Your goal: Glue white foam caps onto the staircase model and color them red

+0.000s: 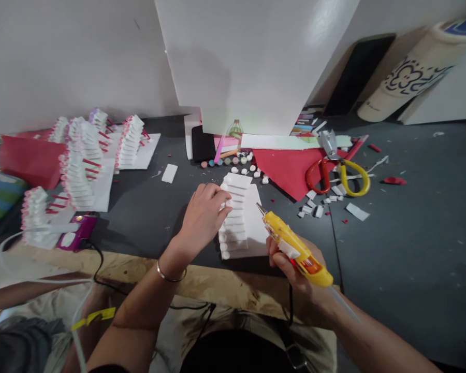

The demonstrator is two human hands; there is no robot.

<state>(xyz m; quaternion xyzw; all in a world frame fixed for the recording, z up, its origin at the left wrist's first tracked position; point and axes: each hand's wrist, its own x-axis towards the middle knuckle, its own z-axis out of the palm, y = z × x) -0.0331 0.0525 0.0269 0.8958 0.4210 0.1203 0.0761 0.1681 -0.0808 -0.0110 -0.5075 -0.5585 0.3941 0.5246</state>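
Observation:
A white paper staircase model (235, 223) with rolled ends along its left edge lies on a white card (256, 228) near the table's front edge. My left hand (207, 210) reaches over its upper left side, thumb and index finger close together at a rolled end; whatever may be between them is too small to name. In my right hand (295, 261) is a yellow glue gun (297, 248), its metal nozzle pointing up and left, just right of the model and apart from it.
Finished stair models (79, 176) stand at the left, by a purple box (77, 233) with cables. Scissors (336, 168), red paper (291, 168) and white scraps (314, 207) lie right of centre. A bottle (407, 77) and phone (359, 72) lean behind. Another person sits at lower left.

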